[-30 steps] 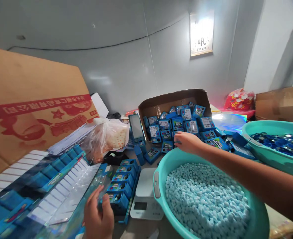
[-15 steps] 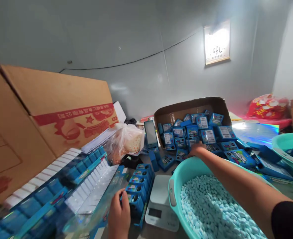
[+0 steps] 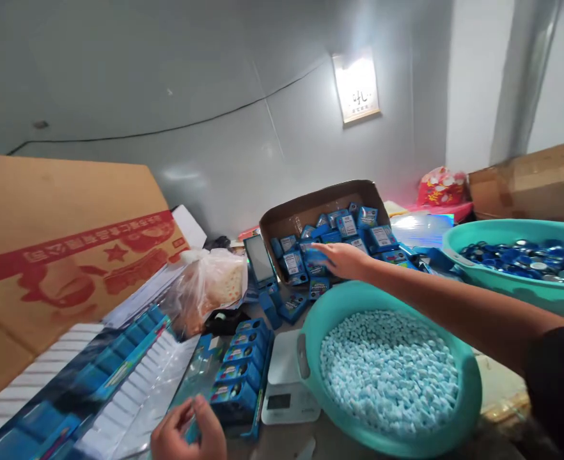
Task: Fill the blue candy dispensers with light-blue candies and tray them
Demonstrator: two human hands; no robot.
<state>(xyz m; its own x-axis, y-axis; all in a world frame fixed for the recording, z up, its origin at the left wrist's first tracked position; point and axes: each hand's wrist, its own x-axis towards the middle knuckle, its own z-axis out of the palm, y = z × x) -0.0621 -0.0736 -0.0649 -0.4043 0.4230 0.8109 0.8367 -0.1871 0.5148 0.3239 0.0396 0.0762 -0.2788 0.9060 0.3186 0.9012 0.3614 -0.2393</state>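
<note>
My right hand (image 3: 346, 260) reaches over the tub and is closed on a small blue candy box (image 3: 314, 253) at the front of the brown carton. My left hand (image 3: 188, 431) is low at the front, its fingers loosely curled and the thumb apart from them. It appears to hold nothing; a bit of blue shows in the gap. Beside it, a row of blue candy boxes (image 3: 236, 370) stands in a display tray. A turquoise tub (image 3: 469, 390) under my right arm holds pale blue candies (image 3: 392, 377). Between tray and tub lies a white scale (image 3: 291, 409).
The brown carton (image 3: 282, 220) is tipped toward me, full of loose blue boxes. Another turquoise tub (image 3: 502, 281) with dark blue round pieces stands right. Left are a large cardboard box (image 3: 85, 211), white dividers (image 3: 138, 390) and a plastic bag (image 3: 205, 287).
My right hand has lifted from the pile with a candy box. My left hand has come off the boxed row, toward me and left. The view has turned right.
</note>
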